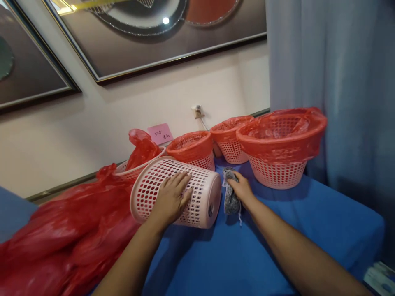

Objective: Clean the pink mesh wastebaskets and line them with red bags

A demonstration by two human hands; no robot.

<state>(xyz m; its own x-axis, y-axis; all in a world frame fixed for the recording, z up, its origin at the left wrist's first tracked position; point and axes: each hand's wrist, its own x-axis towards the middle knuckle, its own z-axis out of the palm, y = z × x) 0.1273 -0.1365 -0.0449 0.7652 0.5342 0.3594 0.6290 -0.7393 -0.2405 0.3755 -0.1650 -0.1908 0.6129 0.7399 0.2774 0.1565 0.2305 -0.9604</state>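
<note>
A pink perforated plastic basket (197, 181) lies on its side on the blue table (308, 222), its bottom facing right. My left hand (171, 197) rests flat on its wall, fingers spread, steadying it. Just right of the basket's bottom, my right hand (242, 190) is closed on a grey knitted cloth (230, 199), which hangs down against the table. A loose thread trails from the cloth.
Three pink baskets lined with red plastic bags stand along the wall: (194, 150), (230, 139) and a larger one (279, 144). Another basket (135, 166) holds a bunched red bag. A heap of red bags (61, 238) covers the left. A grey curtain (333, 61) hangs right.
</note>
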